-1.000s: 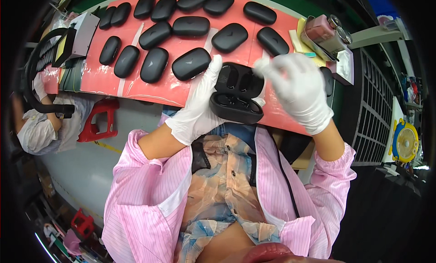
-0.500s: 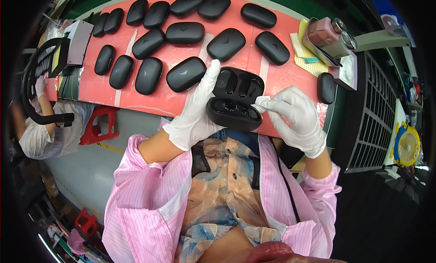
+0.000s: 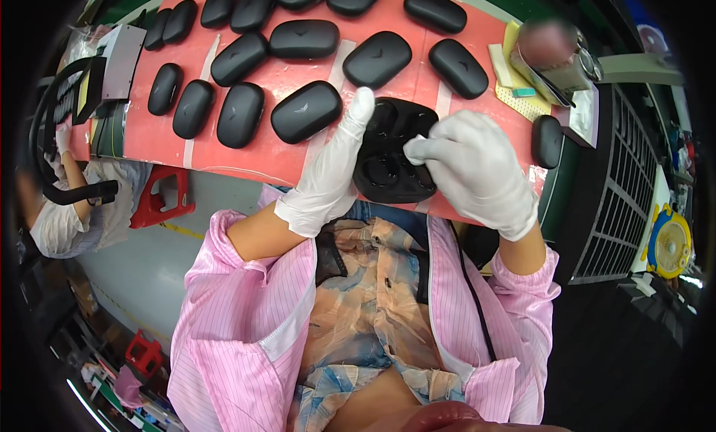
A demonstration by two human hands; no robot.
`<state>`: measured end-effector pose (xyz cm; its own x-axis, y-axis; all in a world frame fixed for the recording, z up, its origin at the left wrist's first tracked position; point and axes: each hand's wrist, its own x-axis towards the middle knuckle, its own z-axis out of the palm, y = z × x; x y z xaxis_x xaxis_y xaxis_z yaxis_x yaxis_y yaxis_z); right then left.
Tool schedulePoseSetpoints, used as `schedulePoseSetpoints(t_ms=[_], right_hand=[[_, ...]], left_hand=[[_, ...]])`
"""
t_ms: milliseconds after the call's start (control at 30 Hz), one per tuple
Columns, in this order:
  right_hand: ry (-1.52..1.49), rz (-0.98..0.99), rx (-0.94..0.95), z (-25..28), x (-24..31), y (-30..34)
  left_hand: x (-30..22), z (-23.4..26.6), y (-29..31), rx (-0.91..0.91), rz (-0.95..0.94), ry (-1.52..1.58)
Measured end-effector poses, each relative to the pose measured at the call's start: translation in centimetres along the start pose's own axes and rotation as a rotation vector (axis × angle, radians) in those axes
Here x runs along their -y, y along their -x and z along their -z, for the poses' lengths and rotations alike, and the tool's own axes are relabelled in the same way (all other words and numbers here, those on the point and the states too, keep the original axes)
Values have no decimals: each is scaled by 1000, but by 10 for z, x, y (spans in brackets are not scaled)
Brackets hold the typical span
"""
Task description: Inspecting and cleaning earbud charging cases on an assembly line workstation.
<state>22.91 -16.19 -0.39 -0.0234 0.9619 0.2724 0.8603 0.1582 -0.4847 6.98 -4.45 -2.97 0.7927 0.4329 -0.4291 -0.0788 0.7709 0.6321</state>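
My gloved left hand (image 3: 333, 160) grips an open black earbud case (image 3: 395, 194) from its left side, the thumb up along the hinge side and the other fingers hidden beneath. The lid is tipped back, away from me, and dark hollows show inside both halves. My gloved right hand (image 3: 477, 167) is closed in a pinch over the case's right side, covering part of it. A bit of white cloth (image 3: 415, 150) pokes from its fingertips, close to the inside near the hinge. Several closed black cases (image 3: 306, 112) lie on the pink mat (image 3: 253, 160) beyond my hands.
At the right stand a rack holding a container (image 3: 548, 68), yellow pads (image 3: 526, 104) and a lone black case (image 3: 547, 142). A black curved tube (image 3: 45, 149) and a grey box (image 3: 121, 63) are at left. A co-worker's arm (image 3: 73, 171) shows beside a red stool (image 3: 162, 197).
My right hand has moved left and up over the case, bringing the white cloth nearer the hinge. The case has turned so its inside faces up more. My view has shifted slightly.
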Motion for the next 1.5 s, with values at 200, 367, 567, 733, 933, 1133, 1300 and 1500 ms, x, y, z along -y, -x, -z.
schedulePoseSetpoints(t_ms=[200,367,567,733,933,1133,1300,1500], right_hand=[[-611,-534,-538,-27,4,43],[-642,-604,-633,-70,3,55],[-602,-568,-559,-73,0,55],[-623,-574,-549,-74,1,53],[-722,-668,-771,-70,6,44],[-53,-110,-543,-45,47,26],[-258,-351,-559,-37,22,35],[-775,-543,-619,-52,15,40]], left_hand=[[-12,14,5,105,210,440],[-12,11,5,133,258,444],[-13,3,8,33,315,451],[-8,4,11,10,207,393],[-9,-7,12,191,209,480],[12,11,1,71,380,670],[14,13,1,216,483,590],[14,14,0,357,476,523]])
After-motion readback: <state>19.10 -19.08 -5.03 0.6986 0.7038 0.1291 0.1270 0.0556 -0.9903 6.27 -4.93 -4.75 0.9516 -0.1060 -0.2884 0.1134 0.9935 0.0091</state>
